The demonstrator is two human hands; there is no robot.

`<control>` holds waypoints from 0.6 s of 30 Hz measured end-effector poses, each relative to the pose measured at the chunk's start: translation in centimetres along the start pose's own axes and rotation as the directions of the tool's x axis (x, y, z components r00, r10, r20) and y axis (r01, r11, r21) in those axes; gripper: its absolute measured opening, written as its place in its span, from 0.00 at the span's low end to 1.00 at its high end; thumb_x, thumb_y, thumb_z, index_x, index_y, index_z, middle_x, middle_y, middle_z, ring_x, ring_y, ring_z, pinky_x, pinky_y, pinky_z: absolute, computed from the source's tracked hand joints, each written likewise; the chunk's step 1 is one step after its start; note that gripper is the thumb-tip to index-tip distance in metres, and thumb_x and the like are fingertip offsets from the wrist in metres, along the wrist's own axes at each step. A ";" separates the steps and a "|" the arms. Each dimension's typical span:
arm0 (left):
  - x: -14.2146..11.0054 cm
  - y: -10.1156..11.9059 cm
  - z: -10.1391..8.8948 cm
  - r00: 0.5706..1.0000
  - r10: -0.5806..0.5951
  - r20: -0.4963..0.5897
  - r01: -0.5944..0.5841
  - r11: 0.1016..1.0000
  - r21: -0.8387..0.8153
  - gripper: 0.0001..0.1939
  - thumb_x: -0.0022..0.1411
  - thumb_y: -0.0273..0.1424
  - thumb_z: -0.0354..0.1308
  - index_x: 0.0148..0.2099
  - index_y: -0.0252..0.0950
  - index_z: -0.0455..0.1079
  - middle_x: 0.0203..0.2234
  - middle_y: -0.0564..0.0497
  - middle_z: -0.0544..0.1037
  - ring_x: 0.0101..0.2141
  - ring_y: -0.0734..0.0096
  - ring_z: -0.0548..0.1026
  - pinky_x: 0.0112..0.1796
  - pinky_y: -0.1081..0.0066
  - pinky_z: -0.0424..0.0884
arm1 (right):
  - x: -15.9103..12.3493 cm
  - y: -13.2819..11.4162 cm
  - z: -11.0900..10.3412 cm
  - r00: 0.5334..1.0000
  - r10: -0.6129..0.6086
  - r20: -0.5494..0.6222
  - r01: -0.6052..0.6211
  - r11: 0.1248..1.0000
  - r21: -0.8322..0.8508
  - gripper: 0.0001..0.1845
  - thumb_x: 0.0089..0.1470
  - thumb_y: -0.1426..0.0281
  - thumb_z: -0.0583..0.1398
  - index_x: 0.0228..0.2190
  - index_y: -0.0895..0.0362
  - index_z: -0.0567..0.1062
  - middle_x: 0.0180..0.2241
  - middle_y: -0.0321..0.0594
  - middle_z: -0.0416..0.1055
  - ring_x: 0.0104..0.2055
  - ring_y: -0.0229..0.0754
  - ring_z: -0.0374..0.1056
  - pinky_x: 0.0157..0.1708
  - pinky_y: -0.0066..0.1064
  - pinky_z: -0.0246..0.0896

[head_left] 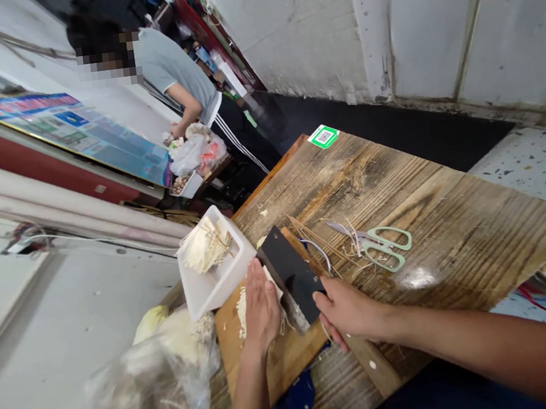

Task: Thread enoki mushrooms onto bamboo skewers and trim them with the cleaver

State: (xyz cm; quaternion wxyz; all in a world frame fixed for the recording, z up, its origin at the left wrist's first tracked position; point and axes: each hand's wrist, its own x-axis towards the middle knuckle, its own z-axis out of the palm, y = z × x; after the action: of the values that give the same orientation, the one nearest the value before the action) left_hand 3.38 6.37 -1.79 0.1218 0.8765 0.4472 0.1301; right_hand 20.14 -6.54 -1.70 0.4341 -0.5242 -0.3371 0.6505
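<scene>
My right hand (348, 308) is closed round the handle of a dark cleaver (289, 275), whose blade stands on the wooden cutting board (282, 362). My left hand (261, 305) lies flat with straight fingers on a pile of pale enoki mushrooms (242, 311) right beside the blade. A white plastic tub (213, 261) holding skewered mushroom bundles stands just beyond the board. Loose bamboo skewers (320, 242) lie to the right of the cleaver.
Pale green scissors (382, 247) lie on the worn wooden table (433, 211). A clear plastic bag of mushrooms (159, 371) sits at the near left corner. A green QR sticker (324, 136) marks the far table corner. Another person (189, 89) works at a stall behind.
</scene>
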 end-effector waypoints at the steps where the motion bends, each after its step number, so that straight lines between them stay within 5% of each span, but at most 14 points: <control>1: 0.0 0.0 0.0 1.000 -0.012 0.004 0.012 1.000 -0.010 0.31 0.69 0.41 0.31 0.69 0.33 0.39 0.67 0.44 0.44 0.66 0.65 0.42 0.64 0.56 0.39 | 0.2 0.0 0.1 1.000 -0.005 -0.004 0.005 1.000 -0.005 0.11 0.60 0.68 0.47 0.25 0.53 0.56 0.11 0.25 0.57 0.08 0.32 0.57 0.08 0.21 0.50; 7: -0.2 0.0 0.0 0.998 0.064 -0.010 -0.064 0.997 -0.035 0.30 0.69 0.41 0.33 0.69 0.37 0.38 0.67 0.48 0.44 0.65 0.65 0.42 0.64 0.58 0.37 | -0.9 1.1 0.0 0.998 0.055 0.011 -0.055 0.998 0.017 0.09 0.60 0.67 0.47 0.27 0.53 0.56 0.12 0.24 0.58 0.08 0.32 0.56 0.07 0.20 0.48; 13: 0.0 -0.2 -0.2 1.000 -0.006 0.014 0.007 0.999 -0.048 0.29 0.69 0.40 0.34 0.69 0.39 0.39 0.67 0.51 0.44 0.65 0.67 0.41 0.64 0.59 0.38 | 1.0 -0.5 0.9 1.000 0.016 -0.004 -0.015 1.000 0.013 0.11 0.57 0.69 0.49 0.23 0.54 0.59 0.10 0.27 0.57 0.09 0.34 0.58 0.11 0.23 0.56; 18: 0.0 0.0 -0.1 1.000 0.023 0.022 -0.022 0.999 -0.024 0.29 0.69 0.40 0.33 0.69 0.39 0.37 0.67 0.51 0.42 0.66 0.65 0.41 0.64 0.57 0.39 | -0.6 0.2 0.8 0.996 0.047 0.071 -0.053 0.995 0.082 0.13 0.59 0.72 0.47 0.22 0.54 0.58 0.08 0.25 0.55 0.06 0.32 0.53 0.07 0.20 0.50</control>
State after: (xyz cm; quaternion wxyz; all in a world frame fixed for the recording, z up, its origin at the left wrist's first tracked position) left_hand 3.38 6.39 -1.63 0.1356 0.8813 0.4344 0.1270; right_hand 19.38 -7.15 -1.42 0.4276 -0.4908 -0.3111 0.6925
